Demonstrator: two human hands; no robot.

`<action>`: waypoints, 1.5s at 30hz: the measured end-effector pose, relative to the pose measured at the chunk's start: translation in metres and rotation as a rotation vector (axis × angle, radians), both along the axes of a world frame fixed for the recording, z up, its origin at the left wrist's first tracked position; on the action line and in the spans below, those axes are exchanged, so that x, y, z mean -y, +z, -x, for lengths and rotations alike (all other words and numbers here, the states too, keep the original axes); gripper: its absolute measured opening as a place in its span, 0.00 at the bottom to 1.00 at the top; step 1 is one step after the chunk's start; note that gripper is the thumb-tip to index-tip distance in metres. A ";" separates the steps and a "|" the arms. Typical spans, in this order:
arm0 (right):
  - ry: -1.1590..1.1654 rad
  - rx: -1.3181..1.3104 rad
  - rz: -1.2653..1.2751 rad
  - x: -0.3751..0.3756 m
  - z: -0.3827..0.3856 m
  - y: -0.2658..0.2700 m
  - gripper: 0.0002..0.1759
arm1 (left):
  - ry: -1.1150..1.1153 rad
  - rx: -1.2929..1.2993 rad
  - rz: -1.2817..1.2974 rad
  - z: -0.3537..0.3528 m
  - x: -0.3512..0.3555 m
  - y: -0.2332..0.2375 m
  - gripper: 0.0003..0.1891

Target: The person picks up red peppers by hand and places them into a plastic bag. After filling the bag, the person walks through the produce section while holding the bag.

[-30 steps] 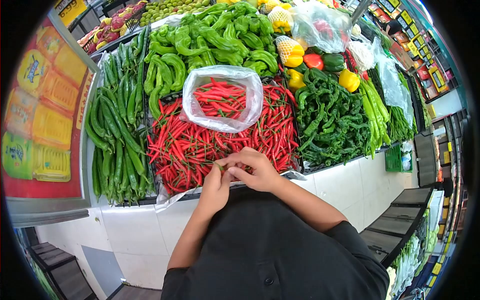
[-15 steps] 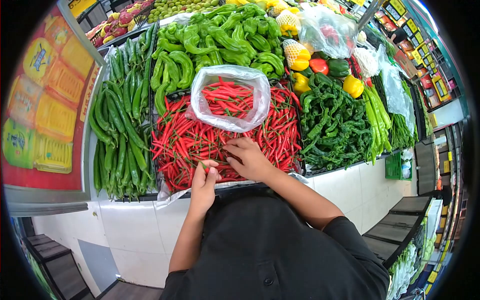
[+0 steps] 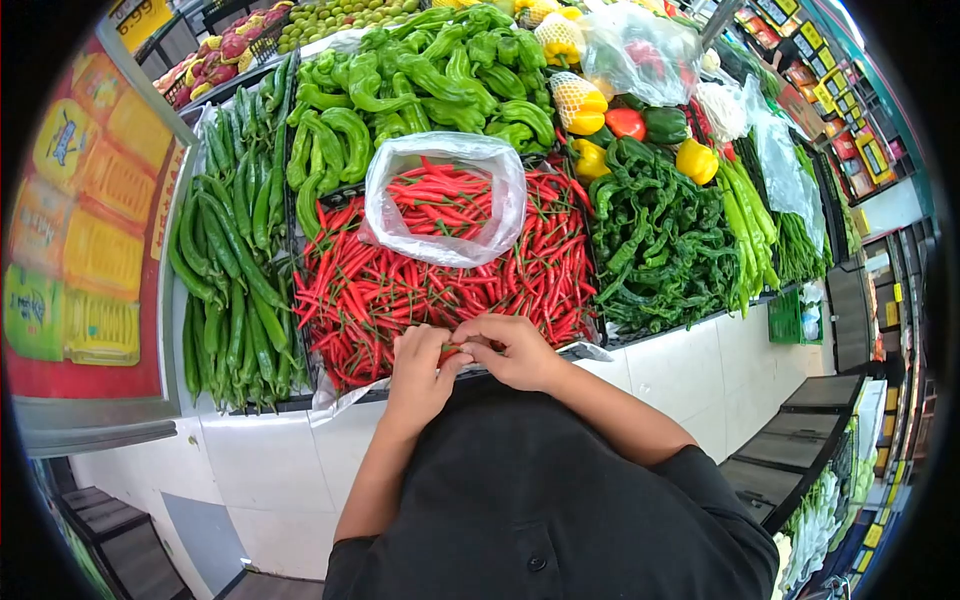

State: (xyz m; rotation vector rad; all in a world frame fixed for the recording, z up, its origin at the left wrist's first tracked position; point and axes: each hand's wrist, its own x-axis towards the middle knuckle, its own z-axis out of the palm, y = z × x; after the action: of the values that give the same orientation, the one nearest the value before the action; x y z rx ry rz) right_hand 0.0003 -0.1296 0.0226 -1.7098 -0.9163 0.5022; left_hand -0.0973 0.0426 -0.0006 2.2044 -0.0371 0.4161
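Both of my hands meet over the front edge of a crate of red chili peppers [image 3: 345,290]. Between the fingertips of my left hand [image 3: 421,372] is a chili, of which only a little red shows. My right hand [image 3: 512,352] is closed at the same spot, thumb and fingers on that chili. Most of it is hidden by the fingers. Behind the hands, an open clear plastic bag [image 3: 505,225] sits on the heap, its rim rolled outward, with red chilies inside.
Long green peppers [image 3: 235,270] lie left of the chilies, and light green peppers [image 3: 430,70] behind. Dark wrinkled peppers [image 3: 660,240] fill the right side, near yellow bell peppers [image 3: 697,161]. A poster panel [image 3: 90,220] stands at far left; a green basket [image 3: 795,318] is at lower right.
My right hand has come back from the chili heap and joined my left at the front edge, both now on the chili. The left has moved slightly to the right.
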 end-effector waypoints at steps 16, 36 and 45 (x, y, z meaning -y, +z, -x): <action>-0.563 0.345 0.433 0.015 -0.090 -0.031 0.13 | -0.183 -0.267 0.955 0.004 -0.001 -0.017 0.10; -0.005 0.263 0.141 0.054 -0.039 0.049 0.05 | -0.140 -0.194 0.851 -0.013 0.001 -0.016 0.10; 0.022 0.322 0.018 0.025 -0.033 0.024 0.06 | -0.423 -0.355 1.367 -0.006 0.018 -0.010 0.11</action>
State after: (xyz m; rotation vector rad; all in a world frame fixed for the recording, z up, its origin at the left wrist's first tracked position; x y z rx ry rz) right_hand 0.0335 -0.1550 0.0470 -1.8302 -1.1625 0.2514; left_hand -0.0913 0.0249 -0.0106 0.8445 -0.0148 -0.1940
